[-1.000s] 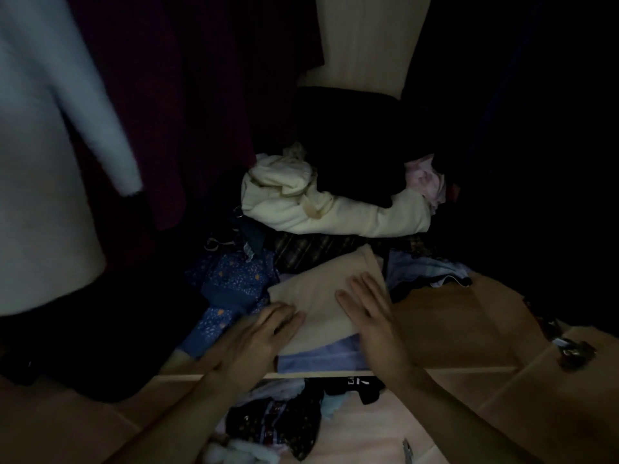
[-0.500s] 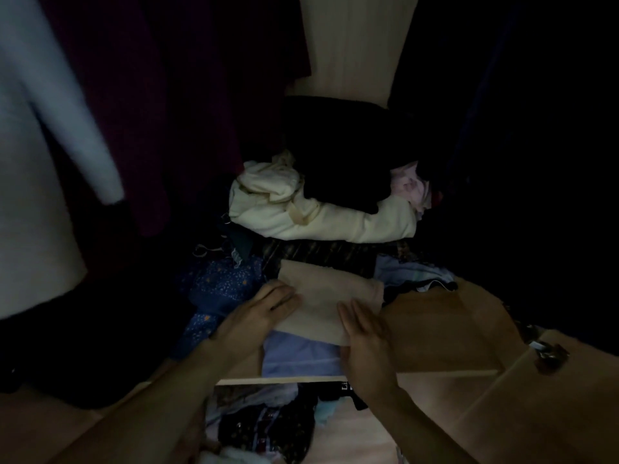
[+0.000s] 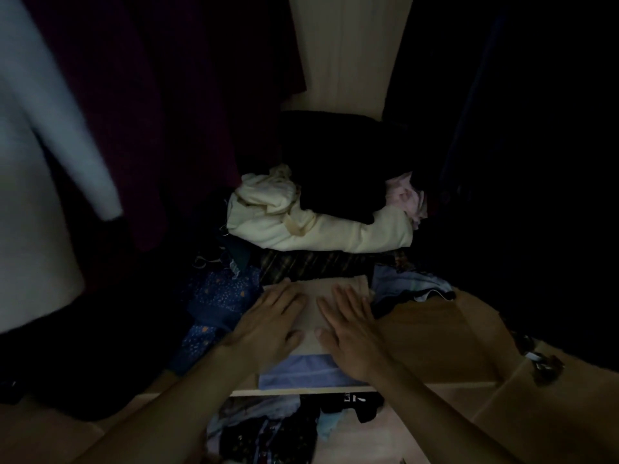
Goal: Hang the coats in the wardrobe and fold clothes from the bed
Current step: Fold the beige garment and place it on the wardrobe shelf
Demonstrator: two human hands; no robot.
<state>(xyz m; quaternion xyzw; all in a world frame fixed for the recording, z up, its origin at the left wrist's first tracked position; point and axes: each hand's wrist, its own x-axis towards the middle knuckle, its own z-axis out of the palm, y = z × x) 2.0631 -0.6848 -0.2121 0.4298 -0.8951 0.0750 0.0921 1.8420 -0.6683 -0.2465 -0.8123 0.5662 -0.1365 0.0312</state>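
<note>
Head view: cream sweater (image 3: 321, 229) behind beige cloth (image 3: 315, 285).

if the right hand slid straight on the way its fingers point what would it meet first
Probably the dark striped cloth just past the folded beige cloth under the right hand, though depth is unclear in the dim light.

The white coat (image 3: 30, 195) at the left is blurred and cut off by the left and top edges. The right of the frame is so dark that the hanging garments (image 3: 536, 162) there cannot be told apart. The left hand (image 3: 268, 326) and right hand (image 3: 351, 329) cover much of the beige folded cloth (image 3: 315, 296), which hides most of the pale blue garment (image 3: 294, 373) beneath it. The clothes (image 3: 268, 430) below the shelf (image 3: 301, 391) run off the bottom edge. A small metal piece (image 3: 542, 363) at lower right is too dim to identify.
</note>
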